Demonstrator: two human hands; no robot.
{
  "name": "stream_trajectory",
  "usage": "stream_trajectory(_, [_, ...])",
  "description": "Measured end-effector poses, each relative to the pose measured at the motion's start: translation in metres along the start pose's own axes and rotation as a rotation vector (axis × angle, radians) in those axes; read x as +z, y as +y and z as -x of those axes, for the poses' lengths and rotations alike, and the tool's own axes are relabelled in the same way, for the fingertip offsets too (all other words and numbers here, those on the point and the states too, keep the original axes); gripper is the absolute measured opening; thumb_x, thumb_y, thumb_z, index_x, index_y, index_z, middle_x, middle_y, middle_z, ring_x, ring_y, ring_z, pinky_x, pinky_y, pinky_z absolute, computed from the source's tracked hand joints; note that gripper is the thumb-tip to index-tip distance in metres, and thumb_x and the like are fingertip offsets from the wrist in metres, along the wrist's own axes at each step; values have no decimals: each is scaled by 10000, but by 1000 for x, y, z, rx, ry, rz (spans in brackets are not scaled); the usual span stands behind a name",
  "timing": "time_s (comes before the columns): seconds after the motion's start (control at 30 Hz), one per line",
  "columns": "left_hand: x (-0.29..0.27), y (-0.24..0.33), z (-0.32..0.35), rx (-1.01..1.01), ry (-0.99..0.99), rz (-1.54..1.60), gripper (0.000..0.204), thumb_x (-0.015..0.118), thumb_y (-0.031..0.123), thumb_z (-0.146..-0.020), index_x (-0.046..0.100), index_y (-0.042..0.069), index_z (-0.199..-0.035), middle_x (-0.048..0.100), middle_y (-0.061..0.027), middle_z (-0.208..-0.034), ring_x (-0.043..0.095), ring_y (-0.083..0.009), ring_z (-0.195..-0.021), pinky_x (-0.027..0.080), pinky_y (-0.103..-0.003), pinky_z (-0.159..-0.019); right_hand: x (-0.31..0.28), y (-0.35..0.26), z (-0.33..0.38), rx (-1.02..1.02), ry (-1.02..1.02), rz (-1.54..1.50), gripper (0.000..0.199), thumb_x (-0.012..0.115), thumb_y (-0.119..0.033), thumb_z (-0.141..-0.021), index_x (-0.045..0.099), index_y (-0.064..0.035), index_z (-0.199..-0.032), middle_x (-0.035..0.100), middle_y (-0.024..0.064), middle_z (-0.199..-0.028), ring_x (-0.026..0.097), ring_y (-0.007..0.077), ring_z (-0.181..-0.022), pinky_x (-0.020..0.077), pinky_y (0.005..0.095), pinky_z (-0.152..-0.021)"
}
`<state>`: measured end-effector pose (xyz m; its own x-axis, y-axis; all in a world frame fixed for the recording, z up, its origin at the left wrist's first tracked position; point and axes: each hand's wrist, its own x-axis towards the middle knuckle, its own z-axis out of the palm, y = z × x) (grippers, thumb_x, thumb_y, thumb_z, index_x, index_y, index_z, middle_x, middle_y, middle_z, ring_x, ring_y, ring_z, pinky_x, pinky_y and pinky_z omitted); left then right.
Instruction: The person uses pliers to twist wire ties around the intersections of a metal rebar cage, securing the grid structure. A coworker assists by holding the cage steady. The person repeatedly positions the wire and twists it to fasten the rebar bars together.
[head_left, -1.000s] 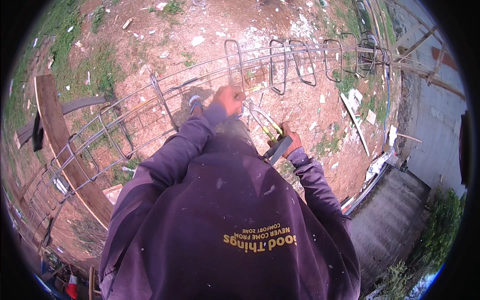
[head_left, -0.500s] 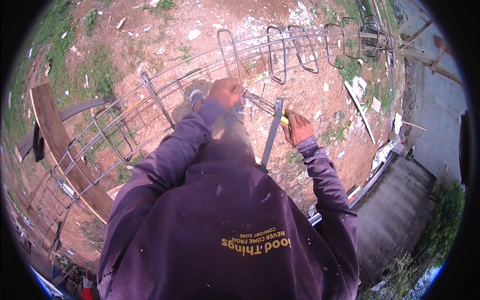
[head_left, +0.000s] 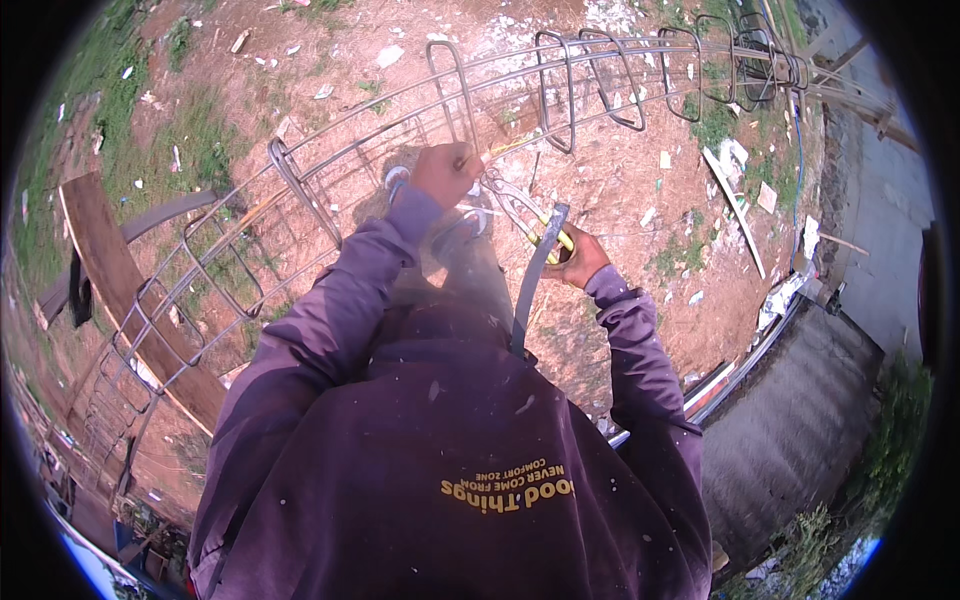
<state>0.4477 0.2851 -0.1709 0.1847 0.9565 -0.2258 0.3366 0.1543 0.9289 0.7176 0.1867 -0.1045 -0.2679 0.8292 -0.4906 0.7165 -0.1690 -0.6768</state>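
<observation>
My right hand [head_left: 585, 262] grips a pair of pincers [head_left: 518, 207] with yellow handles. The handles stand apart, and the metal head points toward my left hand. My left hand [head_left: 447, 177] is closed at the near side of a long rebar cage [head_left: 541, 98]; what its fingers hold is hidden. A thin light strand shows just below that hand, too fine to name. From my waist a dark strap [head_left: 530, 285] reaches up across the pincers' handles.
The cage curves across the view, with rectangular stirrups. A brown plank [head_left: 120, 270] lies under its left part. Litter and grass cover the reddish ground. At right are a pale wooden strip [head_left: 733, 212] and a grey concrete slab [head_left: 800, 400].
The pincers' handles have spread wider apart, and my right hand has turned and drawn slightly inward. My left hand has moved a little up and left. The whole view has shifted slightly.
</observation>
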Motion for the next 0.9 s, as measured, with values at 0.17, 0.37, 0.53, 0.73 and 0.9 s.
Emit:
stream_trajectory(0.17, [-3,-1,-5,36,-9,-41,391,676,326,-886,609,-28,-734,511,-125,-573,466,-201,-539,416,-365,-562,-16,-21,5,-159,259,576,606,701,-169,-742,481,-21,-1287,547,177,-1160,558,372,-970,466,457,-858])
stream_trajectory(0.37, [1,8,1,90,47,-27,400,671,351,-890,623,-5,-714,525,-99,-575,472,-194,-545,425,-365,-569,-18,-5,-5,-248,281,690,566,572,-64,-778,469,-28,-1333,601,177,-1047,602,351,-876,490,444,-806])
stream_trajectory(0.53, [3,5,5,-70,-43,-221,412,624,438,-892,675,53,-756,595,-103,-670,566,-262,-645,465,-412,-668,4,40,-20,109,-211,-201,304,586,-136,-851,613,-11,-1127,658,106,-783,638,238,-638,531,363,-698])
stream_trajectory(0.73, [22,17,29,196,362,-236,358,644,366,-886,662,17,-810,589,-123,-662,567,-264,-615,463,-381,-635,29,38,-5,43,-130,-291,468,817,-356,-779,558,-39,-1006,622,59,-801,601,161,-691,490,311,-652])
stream_trajectory(0.9, [51,49,85,710,520,-345,232,644,204,-906,654,80,-1101,658,-151,-1058,622,-241,-955,476,-376,-840,15,22,-3,-63,20,-13,685,792,-461,-781,447,-34,-1190,657,167,-1006,671,262,-910,528,405,-793])
